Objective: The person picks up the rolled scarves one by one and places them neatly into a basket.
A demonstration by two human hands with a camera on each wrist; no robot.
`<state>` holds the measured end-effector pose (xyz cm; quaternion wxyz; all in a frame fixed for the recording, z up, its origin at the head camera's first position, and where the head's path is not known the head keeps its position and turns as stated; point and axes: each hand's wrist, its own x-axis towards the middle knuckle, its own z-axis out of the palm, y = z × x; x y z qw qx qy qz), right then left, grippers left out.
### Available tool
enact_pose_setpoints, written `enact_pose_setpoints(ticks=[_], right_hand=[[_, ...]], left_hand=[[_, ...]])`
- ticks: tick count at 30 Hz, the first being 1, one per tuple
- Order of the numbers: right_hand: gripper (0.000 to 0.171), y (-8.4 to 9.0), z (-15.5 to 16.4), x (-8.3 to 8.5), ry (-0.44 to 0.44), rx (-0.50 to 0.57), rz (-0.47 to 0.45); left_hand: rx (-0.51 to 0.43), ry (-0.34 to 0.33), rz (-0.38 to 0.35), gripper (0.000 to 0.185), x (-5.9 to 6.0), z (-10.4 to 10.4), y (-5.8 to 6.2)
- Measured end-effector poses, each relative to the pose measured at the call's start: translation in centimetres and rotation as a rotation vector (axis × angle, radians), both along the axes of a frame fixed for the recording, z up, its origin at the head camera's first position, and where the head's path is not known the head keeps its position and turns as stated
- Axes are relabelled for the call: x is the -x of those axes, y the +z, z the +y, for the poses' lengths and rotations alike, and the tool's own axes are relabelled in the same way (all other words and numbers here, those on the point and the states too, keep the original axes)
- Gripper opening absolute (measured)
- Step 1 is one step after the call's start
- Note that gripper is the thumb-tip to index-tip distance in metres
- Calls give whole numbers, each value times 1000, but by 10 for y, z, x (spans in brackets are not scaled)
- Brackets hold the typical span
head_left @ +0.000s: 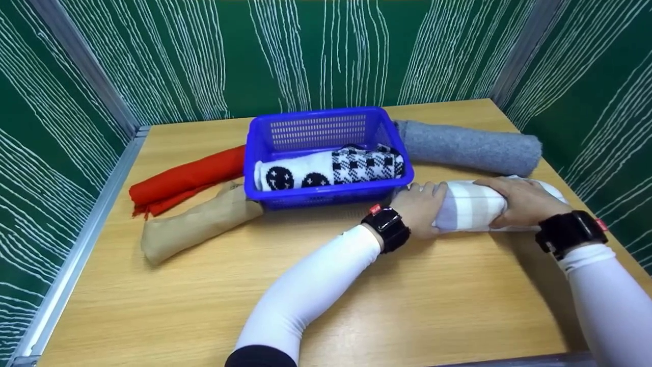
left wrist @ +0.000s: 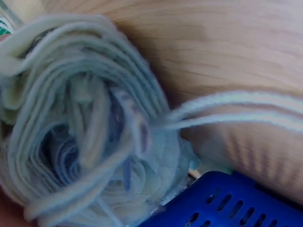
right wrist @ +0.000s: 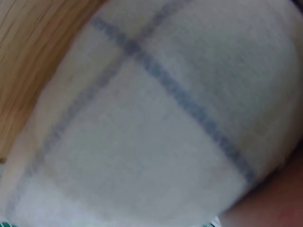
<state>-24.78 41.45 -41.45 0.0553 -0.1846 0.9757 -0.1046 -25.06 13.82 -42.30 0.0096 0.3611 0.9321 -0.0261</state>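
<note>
Plaid cloth roll [head_left: 471,206] lies on the wooden table [head_left: 153,311], the left hand [head_left: 418,209] curled round its left end, the right hand [head_left: 530,203] gripping near the other; a blue basket [head_left: 331,192] stands beside, a grey roll [head_left: 471,148] beyond.

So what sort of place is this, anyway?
Probably a small work booth: green, white-streaked panels close in the back and sides of a wooden table, metal posts stand at the far corners, and rolled cloths lie around a blue basket.
</note>
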Motion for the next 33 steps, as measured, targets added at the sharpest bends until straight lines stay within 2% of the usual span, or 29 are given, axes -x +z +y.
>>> enact_pose_setpoints(ticks=[5,10,15,19,26,33], right_hand=[[107,1,4,-1,-30,-42,-37],[114,3,11,0,-63,-30,-84],[118,4,13,2,-63,-37,-94],[117,6,13,3,-67,-48,-94],[112,6,14,4,-46,-46,-98],[101,7,14,6,-64,-8,-117]], left_hand=[[-13,-8,-20,105,3,0,-3],[-51,-18,-42,100,8,-1,-6],[-68,-14,-58,94,8,-4,-5],[-64,-17,-67,90,10,-4,-6],[-19,8,-110,103,12,-2,-8],[2,22,-102,104,10,-2,-5]])
